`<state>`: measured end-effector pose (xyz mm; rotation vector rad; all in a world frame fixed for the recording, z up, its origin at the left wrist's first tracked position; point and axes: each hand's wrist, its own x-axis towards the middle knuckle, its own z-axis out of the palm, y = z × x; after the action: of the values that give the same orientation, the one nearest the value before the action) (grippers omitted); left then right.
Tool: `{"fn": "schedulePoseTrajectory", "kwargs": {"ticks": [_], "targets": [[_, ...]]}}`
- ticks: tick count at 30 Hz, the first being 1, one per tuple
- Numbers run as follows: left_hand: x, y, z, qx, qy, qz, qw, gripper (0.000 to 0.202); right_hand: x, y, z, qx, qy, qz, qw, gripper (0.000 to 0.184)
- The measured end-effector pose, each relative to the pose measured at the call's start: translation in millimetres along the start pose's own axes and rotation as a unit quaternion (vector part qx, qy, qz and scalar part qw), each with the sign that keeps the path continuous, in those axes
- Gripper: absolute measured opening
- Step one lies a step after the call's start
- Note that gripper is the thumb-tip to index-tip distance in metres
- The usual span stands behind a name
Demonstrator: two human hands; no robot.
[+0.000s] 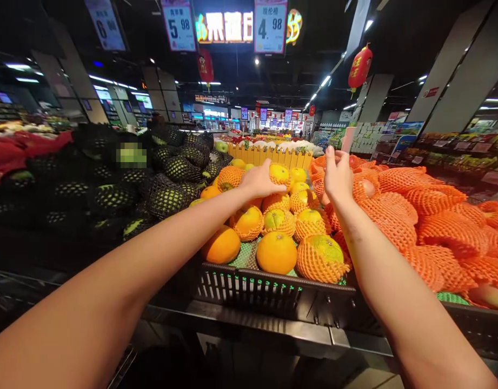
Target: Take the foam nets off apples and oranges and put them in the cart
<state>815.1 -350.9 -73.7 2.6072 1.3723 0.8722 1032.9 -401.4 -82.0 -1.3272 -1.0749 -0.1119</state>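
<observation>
Both my arms reach over a produce bin (273, 294) piled with oranges, several in orange foam nets. My left hand (259, 181) is curled over a yellow-orange fruit (279, 174) at the back of the pile and grips it. My right hand (338, 175) is raised beside it, fingers up and slightly apart, above the netted oranges; I see nothing in it. A bare orange (276, 252) and a netted greenish orange (322, 257) lie at the front of the bin.
Netted orange-red fruit (435, 227) fills the bin on the right. Dark fruit in black nets (167, 178) is heaped on the left. A yellow picket divider (273, 156) stands behind the oranges. Price signs (270, 24) hang overhead. A metal ledge (249, 321) runs below the bin's front.
</observation>
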Motion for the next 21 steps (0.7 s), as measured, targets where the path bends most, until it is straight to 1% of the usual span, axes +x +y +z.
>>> {"fn": "schedulePoseTrajectory", "kwargs": {"ticks": [2, 5, 7, 9, 11, 13, 16, 19, 21], "targets": [[13.4, 4.4, 6.5, 0.033, -0.006, 0.000, 0.999, 0.098, -3.3, -6.2, 0.4, -0.002, 0.011, -0.004, 1.000, 0.073], [37.2, 6.7, 26.9, 0.032, -0.023, -0.035, 0.999, 0.104, -7.9, -13.8, 0.8, -0.032, 0.008, 0.012, 0.999, 0.065], [51.3, 6.7, 41.3, 0.020, -0.060, -0.060, 0.996, 0.110, -9.7, -17.5, 0.8, -0.043, 0.001, 0.032, 0.999, 0.061], [61.9, 6.4, 50.0, 0.038, -0.118, -0.070, 0.990, 0.114, -10.6, -20.9, 0.3, -0.038, 0.001, 0.042, 0.998, 0.060], [68.9, 6.2, 51.2, 0.078, -0.168, -0.068, 0.980, 0.108, -11.5, -24.7, -0.3, -0.030, 0.004, 0.041, 0.999, 0.058], [73.0, 6.5, 48.0, 0.116, -0.194, -0.058, 0.972, 0.099, -13.6, -29.2, -0.4, -0.029, 0.004, 0.041, 0.999, 0.056], [76.4, 6.6, 45.1, 0.157, -0.196, -0.063, 0.966, 0.098, -19.6, -36.1, 1.3, -0.032, -0.009, 0.043, 0.999, 0.054], [80.7, 4.4, 50.4, 0.177, -0.185, -0.075, 0.964, 0.101, -26.4, -41.0, 4.8, -0.039, -0.034, 0.042, 0.998, 0.055], [84.5, 2.4, 54.7, 0.174, -0.170, -0.065, 0.968, 0.102, -29.1, -42.3, 6.8, -0.042, -0.042, 0.040, 0.997, 0.055]]}}
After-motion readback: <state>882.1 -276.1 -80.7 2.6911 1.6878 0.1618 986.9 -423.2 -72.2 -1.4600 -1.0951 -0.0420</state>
